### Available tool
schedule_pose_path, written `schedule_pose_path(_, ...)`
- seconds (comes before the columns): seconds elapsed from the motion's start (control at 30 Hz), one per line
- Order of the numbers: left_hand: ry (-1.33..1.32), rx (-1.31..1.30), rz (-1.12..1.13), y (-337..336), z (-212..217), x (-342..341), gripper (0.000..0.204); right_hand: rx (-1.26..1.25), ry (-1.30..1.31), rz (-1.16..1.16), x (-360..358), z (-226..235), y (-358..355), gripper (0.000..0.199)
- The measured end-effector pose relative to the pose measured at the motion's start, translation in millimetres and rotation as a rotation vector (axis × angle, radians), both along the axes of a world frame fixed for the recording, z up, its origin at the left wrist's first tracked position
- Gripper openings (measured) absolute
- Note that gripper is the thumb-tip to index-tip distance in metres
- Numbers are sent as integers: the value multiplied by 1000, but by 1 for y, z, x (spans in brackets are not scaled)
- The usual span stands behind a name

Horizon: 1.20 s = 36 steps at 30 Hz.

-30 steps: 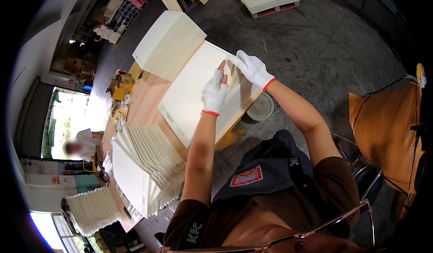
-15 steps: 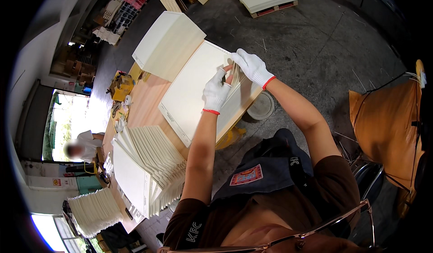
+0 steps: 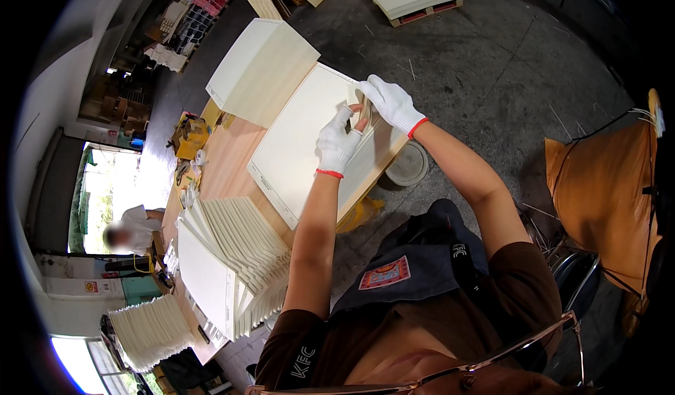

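A stack of large white sheets (image 3: 299, 138) lies on the wooden table in front of me, its right corner lifted and curled. My right hand (image 3: 392, 104), in a white knitted glove with a red cuff, is closed over that raised corner. My left hand (image 3: 339, 143), gloved alike but with bare fingertips showing, holds the bent edges of the sheets beside it. Its thumb is on the near side and its fingers reach among the layers. How many sheets are lifted I cannot tell.
Beyond the stack stands another tall pile of sheets (image 3: 264, 64). Left of my arm lies a fanned, uneven pile (image 3: 225, 261). A round lidded bucket (image 3: 406, 164) stands under the table's right edge. An orange sack (image 3: 605, 205) is at the right. A person (image 3: 133, 230) is at the far left.
The curled sheets between my hands have shifted slightly, with a paler flap showing by my left fingers. Both hands stay in nearly the same place.
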<state>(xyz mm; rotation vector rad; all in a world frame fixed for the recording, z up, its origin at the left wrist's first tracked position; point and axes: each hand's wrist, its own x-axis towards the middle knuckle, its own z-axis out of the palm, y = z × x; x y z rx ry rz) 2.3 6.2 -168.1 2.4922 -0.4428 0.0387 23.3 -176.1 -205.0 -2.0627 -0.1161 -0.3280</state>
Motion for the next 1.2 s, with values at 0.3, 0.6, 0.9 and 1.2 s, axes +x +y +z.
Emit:
schedule_pose_path(0.3,-41,15,2,0,3,-3,35,36,26,-4,-2,5,0,50)
schedule_pose_path(0.6,-164,-54,-68,2,-3,1,29,57,52,-29,-6,11,1,52)
schedule_pose_path(0.9,-107,63,-21,-2,0,-2,42,45,-20,-18,0,-5,2,46)
schedule_pose_path(1.2,-542,191,-219,-6,-5,-9,53,-136,79,-221,-16,14,-38,50)
